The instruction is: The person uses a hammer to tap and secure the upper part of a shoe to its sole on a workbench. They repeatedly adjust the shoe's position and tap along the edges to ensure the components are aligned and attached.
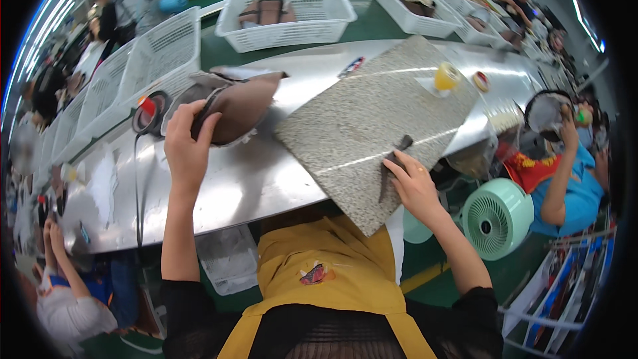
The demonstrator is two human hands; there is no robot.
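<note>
My left hand (188, 148) grips a brown shoe upper (236, 103) that lies on the steel workbench (219, 179), left of a speckled grey stone slab (372, 119). My right hand (413, 183) rests on the slab's near right edge and holds a dark slim tool (393, 163), its tip pointing up across the slab. A yellow apron (332, 272) covers my lap below the bench edge.
A small yellow pot (446, 76) and a tape roll (481, 81) sit past the slab. A round red-topped device (147, 112) with a black cable lies left of the shoe. White baskets (286, 13) line the back. A green fan (495, 216) and a seated person (565, 186) are at right; another person (56, 286) at lower left.
</note>
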